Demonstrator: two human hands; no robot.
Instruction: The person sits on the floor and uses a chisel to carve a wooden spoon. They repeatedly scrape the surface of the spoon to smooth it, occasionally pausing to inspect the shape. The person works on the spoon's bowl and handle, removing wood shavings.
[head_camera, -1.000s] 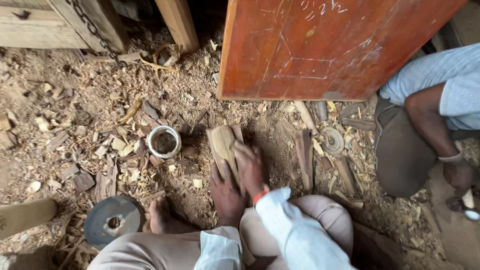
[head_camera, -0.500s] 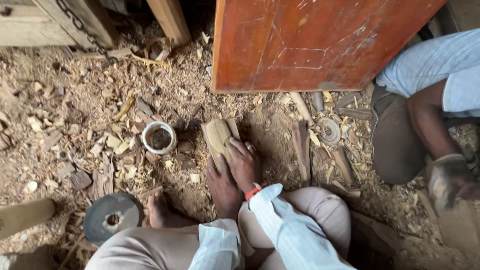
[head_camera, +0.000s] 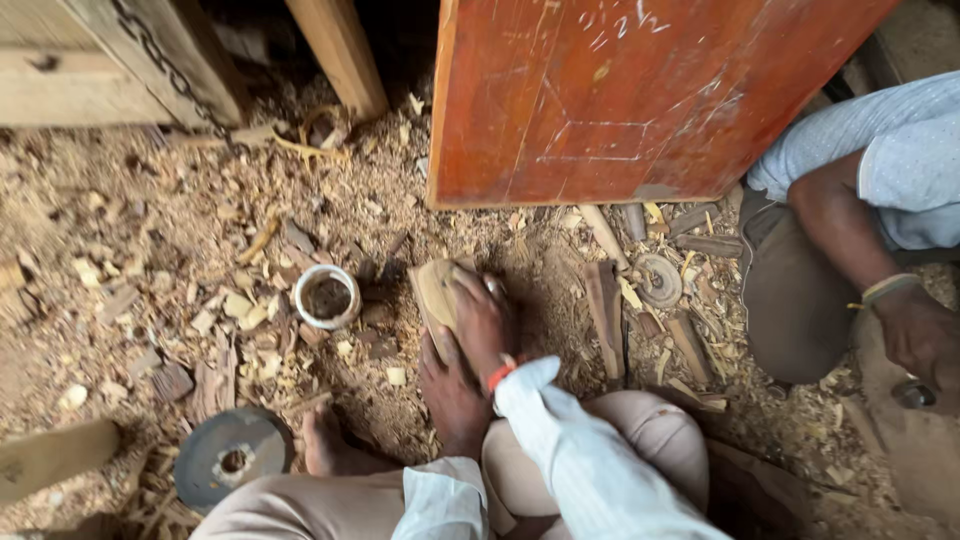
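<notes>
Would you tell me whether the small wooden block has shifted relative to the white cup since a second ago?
No: the wooden block sits just right of the white cup as before; only the camera shifted.

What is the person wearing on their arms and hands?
Both hands are bare, without gloves. The right arm has a long, loose white sleeve reaching the wrist, with an orange-red band just past the cuff on the right hand. A white cuff shows behind the left hand.
</notes>
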